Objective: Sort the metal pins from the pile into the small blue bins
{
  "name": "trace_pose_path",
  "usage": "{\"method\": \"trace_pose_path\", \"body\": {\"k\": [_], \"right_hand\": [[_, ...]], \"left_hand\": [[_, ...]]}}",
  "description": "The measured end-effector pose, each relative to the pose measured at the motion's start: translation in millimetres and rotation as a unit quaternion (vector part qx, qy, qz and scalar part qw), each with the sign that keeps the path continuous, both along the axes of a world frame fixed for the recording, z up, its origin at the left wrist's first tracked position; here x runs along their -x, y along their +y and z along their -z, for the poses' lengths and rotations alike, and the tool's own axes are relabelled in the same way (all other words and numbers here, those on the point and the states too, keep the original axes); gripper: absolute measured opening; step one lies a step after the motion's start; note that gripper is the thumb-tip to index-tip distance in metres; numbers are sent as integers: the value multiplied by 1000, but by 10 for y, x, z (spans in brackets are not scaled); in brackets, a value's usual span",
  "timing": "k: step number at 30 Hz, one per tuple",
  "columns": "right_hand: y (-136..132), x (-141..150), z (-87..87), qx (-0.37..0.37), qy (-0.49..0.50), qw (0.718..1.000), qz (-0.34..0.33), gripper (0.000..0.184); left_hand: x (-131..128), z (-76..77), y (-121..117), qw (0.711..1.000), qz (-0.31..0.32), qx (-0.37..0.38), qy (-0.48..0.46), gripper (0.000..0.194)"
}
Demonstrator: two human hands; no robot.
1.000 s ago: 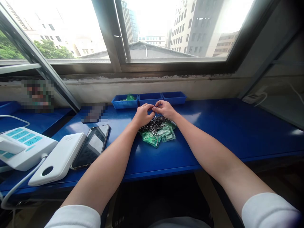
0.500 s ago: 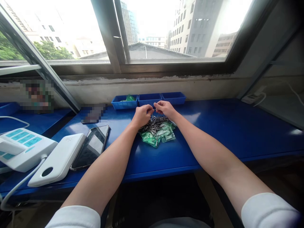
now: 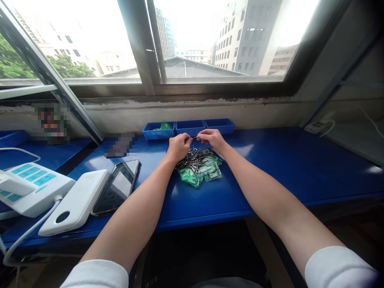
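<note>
Above a heap of small dark metal pins [image 3: 194, 159], my left hand [image 3: 179, 146] and my right hand [image 3: 212, 139] come close together with pinched fingers. A thin metal pin [image 3: 195, 138] spans the small gap between their fingertips, one end at each hand. Its exact kind is too small to make out. The heap lies partly on small green plastic bags [image 3: 192, 177], which spread out toward me on the blue table [image 3: 204, 204]. My left hand hides the heap's left edge.
Three joined blue bins [image 3: 189, 127] stand behind my hands by the wall; the left one holds green bags. To the left lie a smartphone [image 3: 117, 187], a white power bank [image 3: 75, 202] and a white power strip [image 3: 33, 188] with a cable. A metal frame post [image 3: 69, 92] slants at left.
Both hands keep the pin between them, and its tilt has shifted slightly. The whole view has moved a little, so things sit slightly lower and, at left, further right.
</note>
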State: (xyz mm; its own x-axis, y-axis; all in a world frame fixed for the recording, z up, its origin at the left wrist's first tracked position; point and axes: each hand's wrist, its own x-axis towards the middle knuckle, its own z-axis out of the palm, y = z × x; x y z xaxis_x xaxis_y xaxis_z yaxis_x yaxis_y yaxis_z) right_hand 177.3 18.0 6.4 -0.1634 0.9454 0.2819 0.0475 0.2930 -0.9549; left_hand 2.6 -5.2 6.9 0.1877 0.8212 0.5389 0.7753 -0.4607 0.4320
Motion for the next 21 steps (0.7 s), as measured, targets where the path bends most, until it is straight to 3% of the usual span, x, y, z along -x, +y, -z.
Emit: {"method": "trace_pose_path", "body": {"k": [4,7,9,14,21], "right_hand": [[27,-70,0,-83,-98,983,130,24],[45,-171,18,-148,-265,918,255,33],[59,-240,41,-142,-351,876,299,44],[106,-344,91,-66,-452,827,329,68],[135,-352,88,-16,-514,800,309,73]], "left_hand": [[1,4,10,998,-51,20,23,22],[15,18,24,995,-73,48,39,24],[23,29,32,994,-74,60,52,24],[19,42,30,993,-72,68,69,24],[10,35,5,991,-68,80,87,24]]}}
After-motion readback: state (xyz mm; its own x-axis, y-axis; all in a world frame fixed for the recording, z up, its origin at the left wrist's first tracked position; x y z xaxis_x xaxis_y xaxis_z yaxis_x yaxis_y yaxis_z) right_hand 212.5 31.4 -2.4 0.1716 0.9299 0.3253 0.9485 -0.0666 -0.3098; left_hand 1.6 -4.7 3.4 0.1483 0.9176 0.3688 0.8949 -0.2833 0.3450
